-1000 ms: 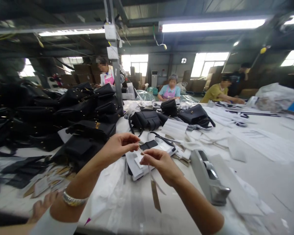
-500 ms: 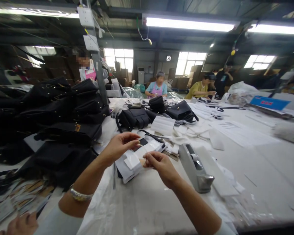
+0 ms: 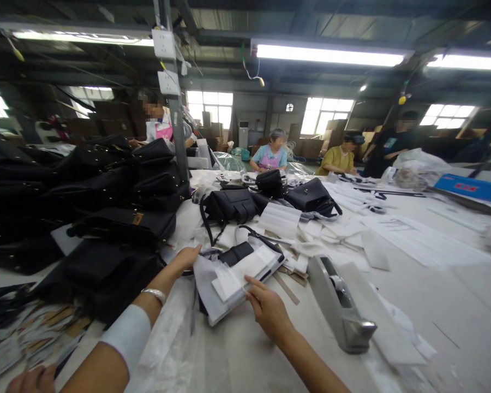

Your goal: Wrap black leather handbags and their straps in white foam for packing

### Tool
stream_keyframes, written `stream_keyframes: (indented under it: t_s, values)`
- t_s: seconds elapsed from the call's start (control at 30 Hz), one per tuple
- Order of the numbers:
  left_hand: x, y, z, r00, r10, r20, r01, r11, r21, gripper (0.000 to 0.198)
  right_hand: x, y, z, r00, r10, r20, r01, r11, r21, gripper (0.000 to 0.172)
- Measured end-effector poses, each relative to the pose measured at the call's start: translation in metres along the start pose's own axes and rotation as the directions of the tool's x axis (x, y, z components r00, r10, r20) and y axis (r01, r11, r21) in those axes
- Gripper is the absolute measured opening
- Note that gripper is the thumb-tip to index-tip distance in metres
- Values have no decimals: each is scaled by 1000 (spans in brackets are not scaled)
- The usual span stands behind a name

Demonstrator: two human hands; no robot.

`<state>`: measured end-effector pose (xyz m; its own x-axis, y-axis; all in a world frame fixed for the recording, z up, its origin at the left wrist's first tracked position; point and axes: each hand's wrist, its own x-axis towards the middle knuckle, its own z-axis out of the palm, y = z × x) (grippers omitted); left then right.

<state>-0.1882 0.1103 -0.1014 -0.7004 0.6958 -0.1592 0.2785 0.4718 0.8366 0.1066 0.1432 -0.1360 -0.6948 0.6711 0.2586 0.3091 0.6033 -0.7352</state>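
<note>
A small black bag [image 3: 234,254] lies partly covered by white paper sheets [image 3: 241,270], with a dark strap looping behind it. My left hand [image 3: 187,260] is at the bag's left edge, by the raised corner of the wrapping; its fingertips are mostly hidden. On the near right side, my right hand [image 3: 269,308] pinches the edge of the white paper between thumb and forefinger. A grey tape dispenser [image 3: 339,305] stands to the right of this hand.
Black bags [image 3: 118,224] are piled high at left. Tags [image 3: 20,333] and another person's hand [image 3: 33,379] are at lower left. Further black bags [image 3: 231,206] and loose paper [image 3: 280,220] lie beyond. A metal post [image 3: 179,125] rises at the table's far side; co-workers sit behind.
My hands have moved apart: the left from above the bag to its left edge, the right down to the paper's near edge. The white sheets and the black bag are more exposed. The view has shifted slightly.
</note>
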Motion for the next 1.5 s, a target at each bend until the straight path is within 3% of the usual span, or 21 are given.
stream_keyframes:
  t_s: [0.13,0.3,0.47,0.6,0.73,0.87,1.07,1.17,1.3,1.37,1.5]
  values:
    - [-20,7,-10,980,-51,192,89,977,-196,32,-14,6,-9,1000,-2,-13,2,1000,-15,25]
    - [-84,22,-19,947,131,294,4,908,-419,59,-37,10,-28,994,106,-24,-103,988,112,30]
    - [-156,32,5,912,212,351,-16,873,-487,69,-72,-11,-55,976,132,-172,-91,970,227,32]
    - [-188,39,26,880,227,417,14,865,-501,59,-89,-42,-71,961,163,-222,-109,965,237,32]
    - [-202,48,33,833,282,475,-11,868,-496,48,-82,-60,-73,969,145,-199,-109,978,178,32]
    - [-211,53,36,800,336,498,-69,875,-479,44,-68,-64,-65,986,112,-127,-82,971,223,32]
    - [-209,51,43,870,361,335,-214,890,-402,39,-60,-63,-59,992,126,-14,-106,888,447,32]
    - [-204,55,41,825,398,401,-287,907,-309,45,-59,-61,-61,995,100,15,-96,887,452,29]
    - [-196,60,39,774,392,497,-275,916,-293,56,-57,-58,-64,994,103,29,-105,900,424,28]
    - [-195,61,40,797,387,463,-300,920,-252,52,-57,-57,-66,994,99,44,-108,901,420,28]
    - [-201,60,41,858,454,239,-439,891,-116,30,-58,-60,-73,996,56,72,-79,926,369,27]
